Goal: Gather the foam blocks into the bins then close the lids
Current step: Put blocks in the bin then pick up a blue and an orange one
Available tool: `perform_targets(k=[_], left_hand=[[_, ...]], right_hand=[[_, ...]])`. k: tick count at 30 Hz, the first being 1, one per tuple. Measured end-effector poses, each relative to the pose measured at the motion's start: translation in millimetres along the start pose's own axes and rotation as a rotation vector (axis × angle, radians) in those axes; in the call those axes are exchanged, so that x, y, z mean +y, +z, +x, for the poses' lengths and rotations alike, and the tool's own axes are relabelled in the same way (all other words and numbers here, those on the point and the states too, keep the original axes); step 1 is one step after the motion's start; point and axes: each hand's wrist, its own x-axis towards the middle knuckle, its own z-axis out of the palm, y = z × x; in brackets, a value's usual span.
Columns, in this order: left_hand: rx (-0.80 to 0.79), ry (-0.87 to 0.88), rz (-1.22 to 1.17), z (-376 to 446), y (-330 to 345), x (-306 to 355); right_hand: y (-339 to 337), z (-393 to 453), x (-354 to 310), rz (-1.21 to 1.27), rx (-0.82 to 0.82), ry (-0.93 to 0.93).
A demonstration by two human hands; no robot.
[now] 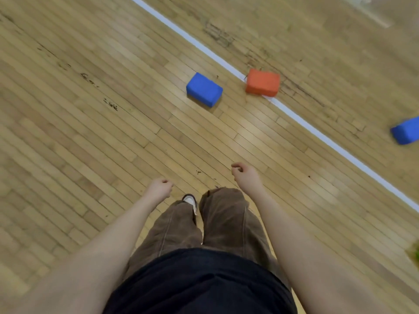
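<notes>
Upper centre of the frame, on the wood floor (90,132): I see the near blue block (204,89), well ahead of both hands, long axis running upper left to lower right. Orange block (262,82) sits just right of it on the white line (317,134); second blue block (405,132) at right edge. Right hand (243,173) looks nearer than left hand (159,186). Both hang loosely curled, holding nothing. No bins in view.

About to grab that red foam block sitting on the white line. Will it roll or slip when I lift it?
The red rectangular foam block lies on a flat face on the wooden floor, so rolling seems unlikely. Being foam, it is probably light and may squash slightly. Its matte surface should grip well.
</notes>
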Motion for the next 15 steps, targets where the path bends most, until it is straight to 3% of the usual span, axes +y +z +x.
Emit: perform_targets(k=[7,12,15], left_hand=[[0.012,-0.064,-0.161,82.8,-43.3,93.7],[0.003,-0.109,-0.148,158.2,-59.6,200.4],[-0.021,-0.048,-0.095,205.2,-65.9,276.3]], right_hand=[[-29.1,137.3,-83.4,-0.001,-0.092,0.006],[-77.3,244.5,-120.0,0.030,-0.132,0.056],[-113.9,305.3,-145.6,0.006,-0.119,0.080]])
